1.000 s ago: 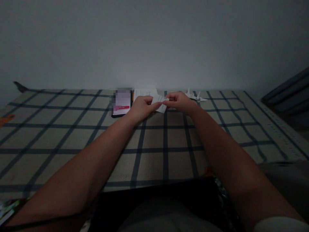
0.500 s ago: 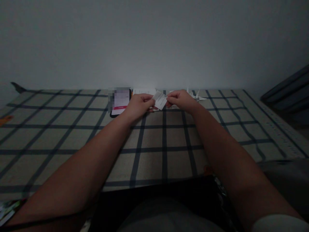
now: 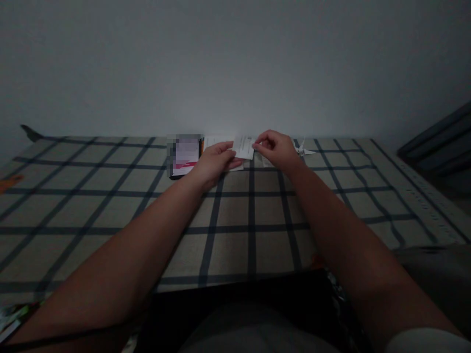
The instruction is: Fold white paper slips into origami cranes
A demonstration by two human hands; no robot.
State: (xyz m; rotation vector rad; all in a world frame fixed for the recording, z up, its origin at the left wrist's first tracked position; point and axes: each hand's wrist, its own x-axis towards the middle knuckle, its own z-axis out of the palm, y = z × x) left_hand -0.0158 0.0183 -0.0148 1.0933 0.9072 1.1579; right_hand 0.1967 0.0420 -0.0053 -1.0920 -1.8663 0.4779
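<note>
A small printed sheet of paper is held up above the checked cloth. My left hand grips its left side between thumb and fingers. At the paper's right edge, my right hand pinches with thumb and forefinger, the other fingers curled. More white paper lies behind and under my left hand. Partly hidden by my right hand, another printed sheet rests on the cloth. A folded white paper crane sits just right of my right hand.
A phone with a lit, partly blurred screen lies left of my left hand. The checked cloth covers the table up to the grey wall. An orange item is at the far left, dark striped fabric at the right.
The paper has turned from a tilted diamond to nearly upright, its print now facing me more squarely. My right hand has shifted slightly, exposing the sheet beneath it.
</note>
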